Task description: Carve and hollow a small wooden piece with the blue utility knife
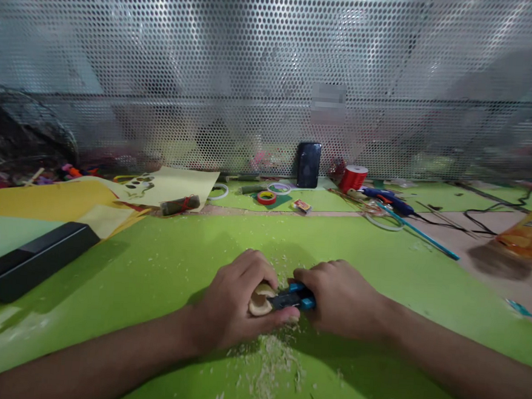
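My left hand [235, 304] is closed around a pale, hollow, wood-like piece [260, 301] with an open, rounded end. In my right hand [343, 296] is a black-and-blue utility knife [294, 297], its front end touching the right side of the pale piece. My left thumb reaches forward beneath the knife. The blade's edge is hard to make out against the piece. Thin pale shavings [277, 364] lie scattered on the green sheet [165, 338] under and between both hands.
A dark box-like case [38, 259] rests at left on coloured paper. Along the back are a phone [308, 165], red ribbon spool [353, 179], tape rolls [266, 198], a matchbox [301, 206] and a blue glue gun [391, 199] with its cable. A perforated metal panel [257, 59] stands behind.
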`<action>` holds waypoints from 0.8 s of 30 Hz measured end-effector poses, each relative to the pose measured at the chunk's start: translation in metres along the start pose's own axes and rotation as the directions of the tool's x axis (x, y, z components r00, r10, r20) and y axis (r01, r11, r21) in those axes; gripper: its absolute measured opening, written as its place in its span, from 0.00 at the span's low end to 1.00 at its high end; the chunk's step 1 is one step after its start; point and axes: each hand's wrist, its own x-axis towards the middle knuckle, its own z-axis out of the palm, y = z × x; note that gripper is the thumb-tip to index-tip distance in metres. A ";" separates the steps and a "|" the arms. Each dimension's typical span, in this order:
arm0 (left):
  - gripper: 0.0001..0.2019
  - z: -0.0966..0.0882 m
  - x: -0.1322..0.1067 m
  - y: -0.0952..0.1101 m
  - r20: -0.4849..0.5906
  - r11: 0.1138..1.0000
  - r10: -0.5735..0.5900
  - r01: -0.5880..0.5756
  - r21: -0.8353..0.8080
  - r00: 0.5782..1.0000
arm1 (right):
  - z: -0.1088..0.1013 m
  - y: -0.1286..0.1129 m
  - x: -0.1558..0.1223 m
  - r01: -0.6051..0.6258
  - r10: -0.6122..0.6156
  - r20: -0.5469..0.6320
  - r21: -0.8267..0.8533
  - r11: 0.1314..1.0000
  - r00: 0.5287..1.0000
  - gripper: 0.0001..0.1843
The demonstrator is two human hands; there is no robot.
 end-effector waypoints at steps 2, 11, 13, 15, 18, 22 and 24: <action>0.15 0.000 0.000 0.001 -0.006 0.999 -0.019 0.019 0.044 1.000 | 0.002 -0.002 0.000 -0.041 0.041 -0.012 0.007 0.999 0.999 0.10; 0.18 0.004 -0.002 -0.003 -0.012 0.991 0.002 -0.001 0.133 1.000 | 0.005 -0.012 -0.005 -0.152 0.153 -0.045 0.023 0.988 0.987 0.07; 0.19 0.004 -0.002 -0.003 -0.014 0.991 0.004 -0.002 0.136 1.000 | 0.005 -0.014 -0.006 -0.167 0.167 -0.034 0.016 0.986 0.985 0.07; 0.19 0.004 -0.002 -0.003 -0.007 0.990 0.004 -0.003 0.143 1.000 | 0.005 -0.015 -0.006 -0.175 0.175 -0.024 0.011 0.985 0.984 0.07; 0.19 0.004 -0.002 -0.004 0.023 0.988 0.006 -0.010 0.154 1.000 | 0.005 -0.015 -0.005 -0.167 0.167 -0.009 0.014 0.986 0.986 0.08; 0.18 0.005 -0.004 -0.006 0.039 0.992 0.011 -0.016 0.123 0.999 | 0.006 -0.015 -0.005 -0.156 0.156 -0.008 0.019 0.988 0.988 0.08; 0.18 0.005 -0.004 -0.007 0.048 0.996 0.005 -0.010 0.090 0.999 | 0.006 -0.015 -0.006 -0.146 0.146 -0.015 0.019 0.989 0.989 0.09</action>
